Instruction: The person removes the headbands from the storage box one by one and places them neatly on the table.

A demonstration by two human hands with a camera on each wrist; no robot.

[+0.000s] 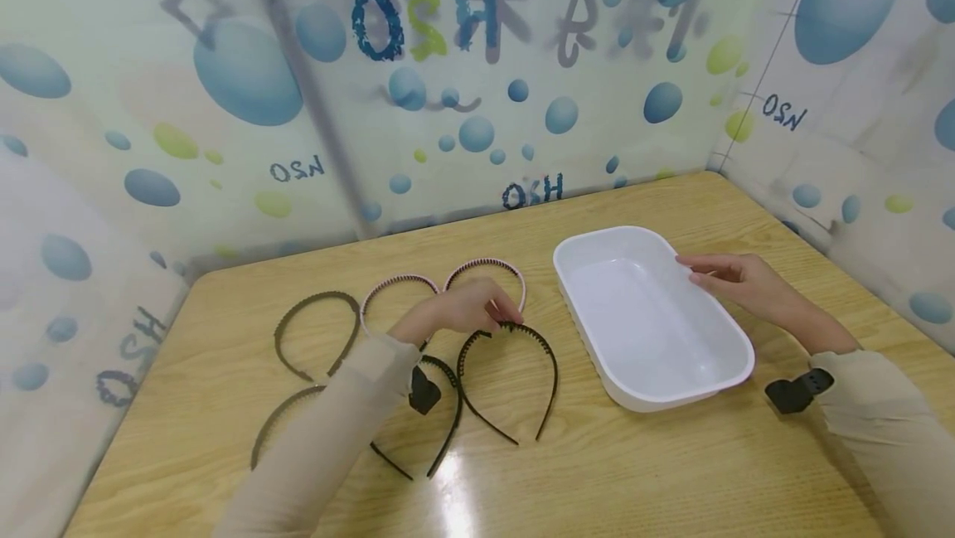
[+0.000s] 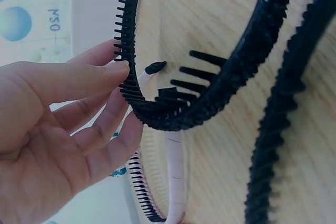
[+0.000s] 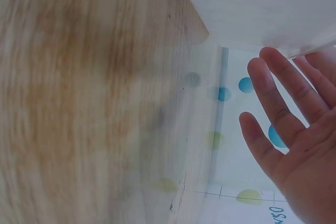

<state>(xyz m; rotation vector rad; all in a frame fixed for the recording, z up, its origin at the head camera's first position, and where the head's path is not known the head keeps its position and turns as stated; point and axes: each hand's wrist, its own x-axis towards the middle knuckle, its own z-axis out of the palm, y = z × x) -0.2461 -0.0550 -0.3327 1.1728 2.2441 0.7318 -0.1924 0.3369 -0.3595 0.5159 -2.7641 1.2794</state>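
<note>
My left hand (image 1: 477,304) pinches the toothed band of a black headband (image 2: 184,114) near the top of its arc, between thumb and fingers. In the head view the ends of this headband point toward me. Beside it lies another black headband (image 1: 448,430), partly behind the left forearm. My right hand (image 1: 746,283) is at the far right rim of a white plastic tray (image 1: 656,318), its fingertips right at the edge. Straight, spread fingers (image 3: 278,98) show beside the tray's outer wall in the right wrist view.
Two pink headbands (image 1: 485,261) lie behind the left hand. To the left are a dark headband (image 1: 279,337) and another (image 1: 272,422), half covered by the sleeve. All rest on a wooden table (image 1: 634,472) against a dotted wall covering (image 1: 477,132).
</note>
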